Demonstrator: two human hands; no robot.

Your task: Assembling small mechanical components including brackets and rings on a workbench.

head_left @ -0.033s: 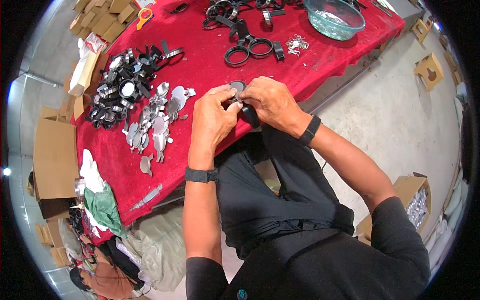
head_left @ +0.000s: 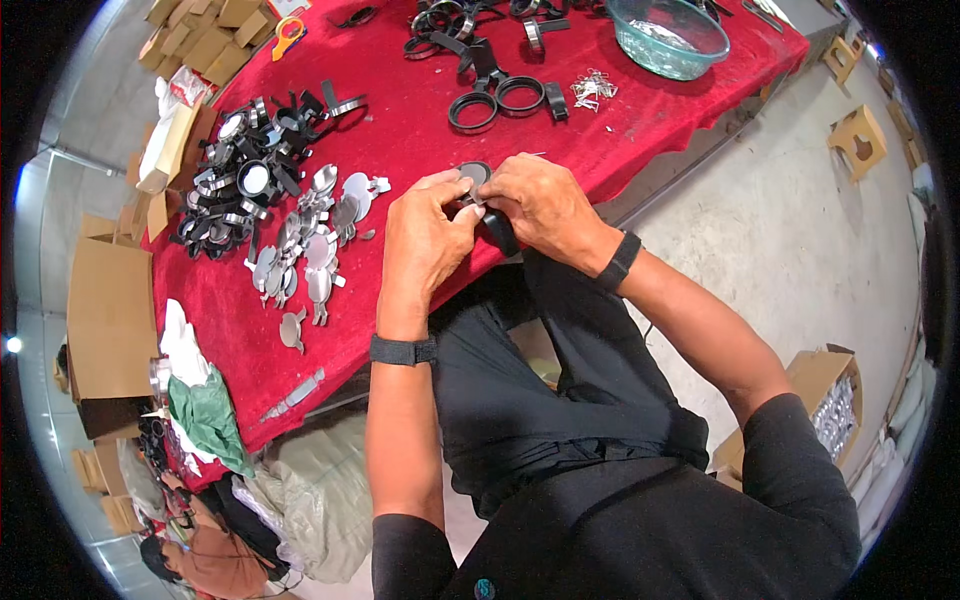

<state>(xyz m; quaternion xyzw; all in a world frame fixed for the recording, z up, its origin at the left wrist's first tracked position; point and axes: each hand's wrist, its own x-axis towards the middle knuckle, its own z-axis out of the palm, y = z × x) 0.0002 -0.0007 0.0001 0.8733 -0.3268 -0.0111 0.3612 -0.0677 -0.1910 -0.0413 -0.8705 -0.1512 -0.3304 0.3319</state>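
A table (head_left: 420,110) draped in red cloth fills the upper half of the view, and the person sits at its near edge in dark clothes, both forearms reaching up from below. At the table's left side cardboard boxes (head_left: 110,300) stand stacked, with a heap of rags and bags (head_left: 230,480) below them on the floor. Far across the table sits a clear glass bowl (head_left: 668,36), and just left of it a scatter of small silvery clips (head_left: 592,90). On the left part of the cloth lies a big pile of black round frames (head_left: 245,175), some with shiny faces, and just beside it, toward the person, a spread of flat silvery discs with stubs (head_left: 310,250). Two black rings joined side by side (head_left: 497,100) rest near the middle, well apart from the hands.

Now the hands: both meet at the table's near edge, each wrist wearing a dark band. The left hand (head_left: 425,235) is curled, its thumb and fingertips pinching the edge of a small round black frame with a grey face (head_left: 475,176). The right hand (head_left: 540,205) closes on the same frame from the other side, fingers bent over it. A dark handle-like part (head_left: 500,232) hangs down between the two hands, just over the table's edge.
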